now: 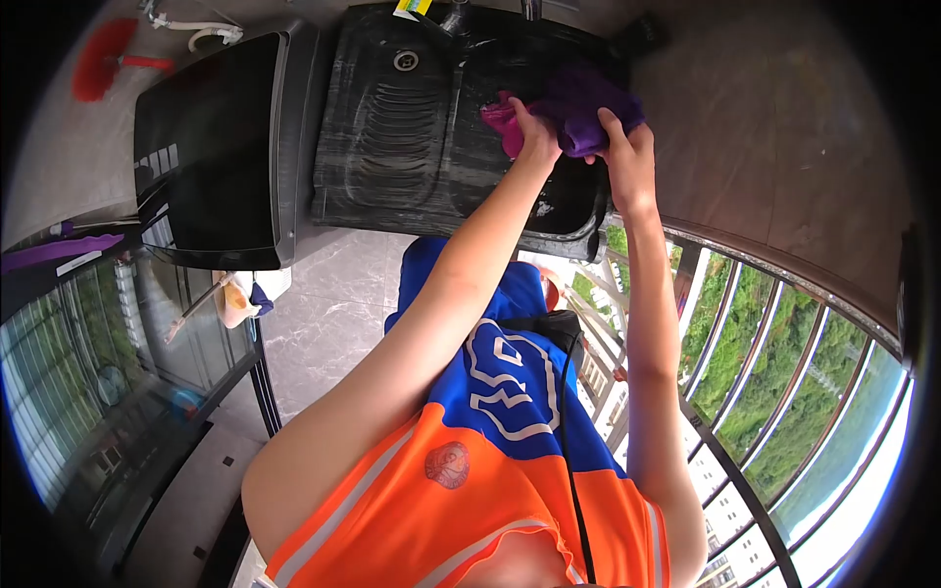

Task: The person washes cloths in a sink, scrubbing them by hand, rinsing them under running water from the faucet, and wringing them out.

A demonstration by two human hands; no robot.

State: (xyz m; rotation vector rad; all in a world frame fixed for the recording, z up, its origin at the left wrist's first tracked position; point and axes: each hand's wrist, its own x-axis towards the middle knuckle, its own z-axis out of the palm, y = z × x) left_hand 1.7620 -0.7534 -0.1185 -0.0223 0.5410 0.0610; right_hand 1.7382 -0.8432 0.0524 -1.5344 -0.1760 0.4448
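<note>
Over the basin of a black sink with a ribbed washboard (392, 132), my left hand (534, 132) is closed on cloth. A pink cloth (504, 124) hangs at its fingers, and a dark purple cloth (578, 103) lies against its right side. My right hand (627, 152) grips the purple cloth from the right, thumb on top. The cloth hides most of the right hand's fingertips. Both hands are close together, with the bunched purple cloth between them.
A black top-loading machine (211, 147) stands left of the sink. Faucet fittings (456, 18) and a yellow label (413, 8) are at the sink's back edge. A red brush (106, 61) hangs on the left wall. Metal railings (765, 343) run along the right.
</note>
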